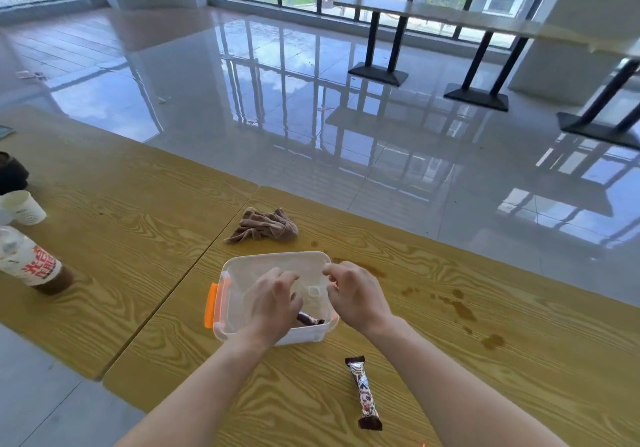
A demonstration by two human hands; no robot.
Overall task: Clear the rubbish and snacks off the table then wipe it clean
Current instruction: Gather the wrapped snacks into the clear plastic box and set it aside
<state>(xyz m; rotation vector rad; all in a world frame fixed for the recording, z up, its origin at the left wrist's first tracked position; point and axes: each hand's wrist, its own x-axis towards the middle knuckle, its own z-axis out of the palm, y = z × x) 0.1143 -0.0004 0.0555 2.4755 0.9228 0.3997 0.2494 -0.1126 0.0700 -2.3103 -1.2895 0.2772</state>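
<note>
Head view: left hand (273,303) is inside the clear plastic box (242,270), fingers (284,278) curled and loosely bent; cannot tell if they grip anything. Right hand (358,296) sits at the box's right rim, fingers (332,270) pinched together near the rim, hold unclear. A dark snack bar (310,319) lies in the box just below the left fingers. Second snack bar (364,393) lies on the wooden worktop (485,394), near side of the right hand, apart from the box. Brown cloth (265,227) is crumpled beyond both hands, just past the box. Brown spill stains (457,308) lie right of the right hand. Far left of the left hand: bottle (33,265), white paper cup (22,207), dark cup (12,173).
</note>
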